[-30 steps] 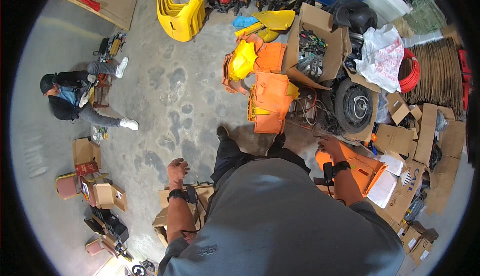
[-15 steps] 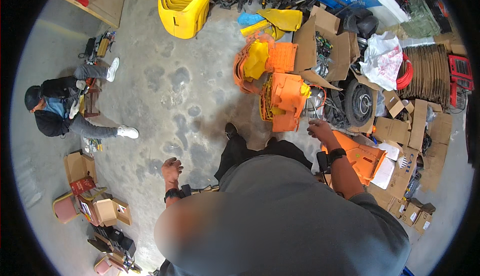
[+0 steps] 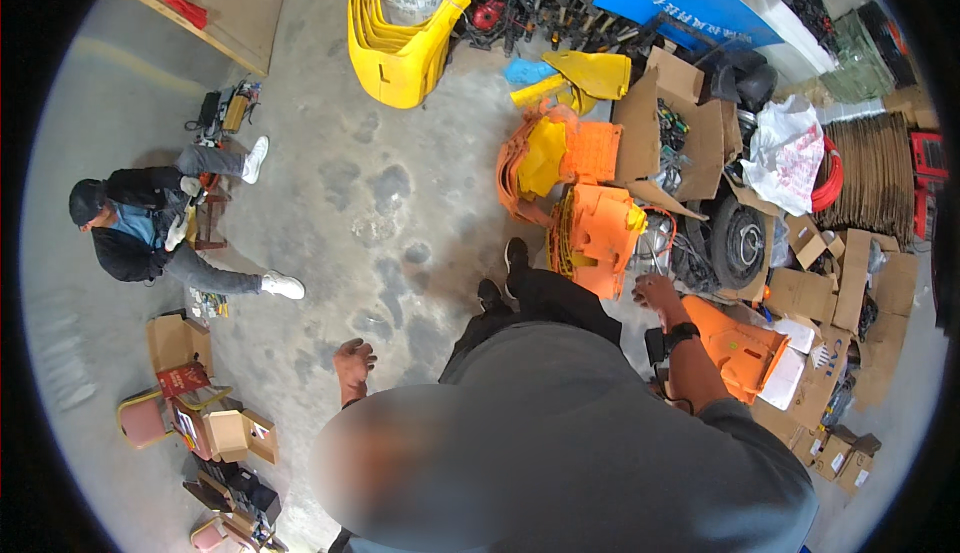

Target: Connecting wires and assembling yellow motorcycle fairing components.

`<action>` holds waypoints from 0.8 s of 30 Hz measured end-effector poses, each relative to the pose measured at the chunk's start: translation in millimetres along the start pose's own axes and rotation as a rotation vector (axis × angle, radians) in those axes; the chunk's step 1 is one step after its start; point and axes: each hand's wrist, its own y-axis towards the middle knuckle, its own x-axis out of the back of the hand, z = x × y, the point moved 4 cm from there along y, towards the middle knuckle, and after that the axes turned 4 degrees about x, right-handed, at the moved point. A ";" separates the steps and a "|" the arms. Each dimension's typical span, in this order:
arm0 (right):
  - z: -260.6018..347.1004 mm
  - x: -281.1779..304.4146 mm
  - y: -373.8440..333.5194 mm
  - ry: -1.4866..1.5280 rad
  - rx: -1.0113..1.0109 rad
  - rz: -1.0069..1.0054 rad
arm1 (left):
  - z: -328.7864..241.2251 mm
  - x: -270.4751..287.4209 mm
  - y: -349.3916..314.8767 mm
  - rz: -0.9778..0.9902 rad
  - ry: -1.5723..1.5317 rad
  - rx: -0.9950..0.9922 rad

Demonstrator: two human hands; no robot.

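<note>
Concrete floor (image 3: 300, 183), grey; I see bare left hand (image 3: 354, 364) loosely curled, empty, left of centre; bare right hand (image 3: 657, 294) half-open, empty, right of centre, near curved orange plastic panel (image 3: 745, 345).

A head-worn fisheye looks down — wearer's torso (image 3: 620, 433) close below, concrete floor (image 3: 310, 243) farther off.

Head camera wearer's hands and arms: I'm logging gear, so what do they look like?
Left hand and right hand: gloveless. Right arm: black strap, black boxy device, thin dark cable; grey fabric sleeve ending near the elbow. Blur hides most of the left forearm.
</note>
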 end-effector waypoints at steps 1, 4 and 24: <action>-1.5 1.7 3.1 0.019 -0.042 -0.021 | -3.0 -0.2 -3.7 -0.020 0.002 0.007; 6.5 -0.2 30.1 0.067 -0.036 0.042 | -14.6 -1.8 -7.5 -0.049 -0.002 0.015; 84.3 -10.8 146.5 -0.006 0.029 0.106 | -137.7 -37.1 9.4 -0.063 0.125 0.000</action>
